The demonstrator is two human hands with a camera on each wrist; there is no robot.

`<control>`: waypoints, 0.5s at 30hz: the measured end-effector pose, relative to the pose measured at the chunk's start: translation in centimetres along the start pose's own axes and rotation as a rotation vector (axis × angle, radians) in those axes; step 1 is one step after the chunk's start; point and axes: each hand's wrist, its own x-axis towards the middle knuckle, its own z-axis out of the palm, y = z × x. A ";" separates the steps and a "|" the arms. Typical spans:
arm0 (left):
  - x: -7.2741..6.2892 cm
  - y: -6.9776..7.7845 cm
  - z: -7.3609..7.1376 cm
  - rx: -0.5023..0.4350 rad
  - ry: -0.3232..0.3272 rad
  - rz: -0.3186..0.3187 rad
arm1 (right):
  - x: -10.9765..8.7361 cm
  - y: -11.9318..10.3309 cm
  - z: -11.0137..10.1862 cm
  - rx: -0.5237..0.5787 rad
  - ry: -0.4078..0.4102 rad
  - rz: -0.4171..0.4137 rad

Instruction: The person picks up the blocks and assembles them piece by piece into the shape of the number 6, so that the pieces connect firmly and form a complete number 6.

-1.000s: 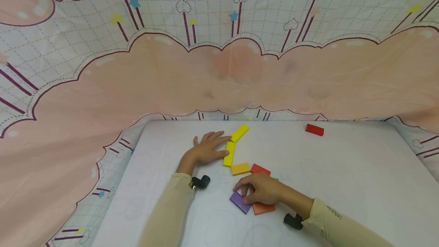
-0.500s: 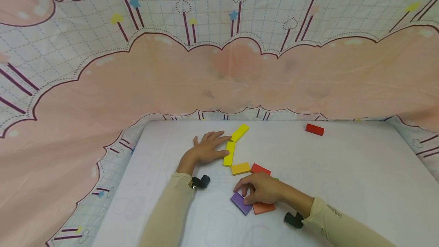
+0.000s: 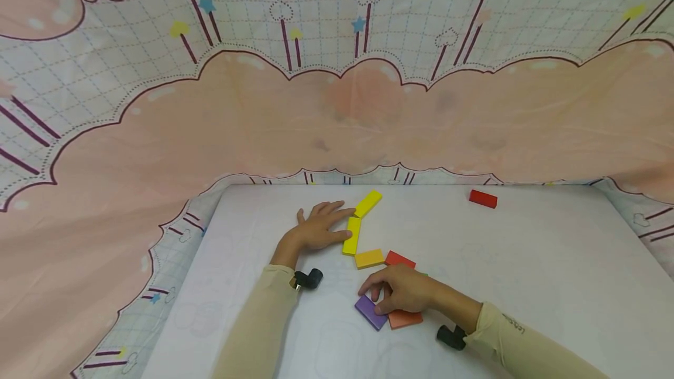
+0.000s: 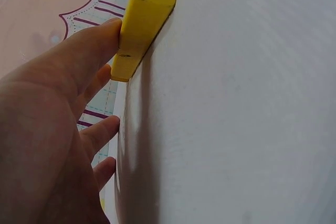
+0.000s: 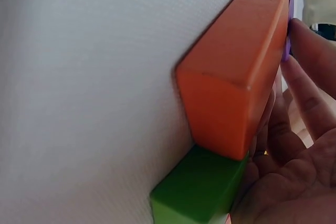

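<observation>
Flat on the white table, a purple wooden block point(image 3: 370, 313) lies end to end with an orange block point(image 3: 404, 319). My right hand point(image 3: 408, 286) pinches the purple block, thumb on its near side and curled fingers at its far end. Below that hand, a green block point(image 5: 197, 184) meets the orange one in the right wrist view; the head view mostly hides it. My left hand point(image 3: 317, 230) has its fingers spread, with the thumb touching a yellow block point(image 3: 351, 243) and the index fingertip close to a second yellow block point(image 3: 368, 203).
An amber block point(image 3: 370, 259) and a red block point(image 3: 400, 259) continue the curved row between yellow and green. Another red block point(image 3: 483, 199) lies apart near the far edge. Behind the white table point(image 3: 537, 285) hangs a patterned cloth point(image 3: 263, 116).
The purple block has shifted slightly to the right, toward the orange block, under my right hand's fingers. My left hand stays in place.
</observation>
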 end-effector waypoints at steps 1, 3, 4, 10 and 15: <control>0.0 0.0 0.0 0.001 0.001 0.001 | 0.0 0.0 0.0 -0.001 0.000 0.000; 0.0 0.0 0.0 0.001 0.001 0.000 | 0.0 0.1 0.0 -0.002 -0.001 -0.001; 0.0 0.1 0.0 0.001 0.001 -0.001 | 0.0 0.1 0.0 -0.002 -0.001 -0.002; 0.1 0.2 -0.1 -0.001 -0.003 -0.005 | 0.0 0.2 -0.1 0.004 -0.006 -0.001; 0.2 0.2 -0.1 -0.002 -0.001 -0.007 | 0.0 0.3 -0.1 0.002 -0.008 -0.001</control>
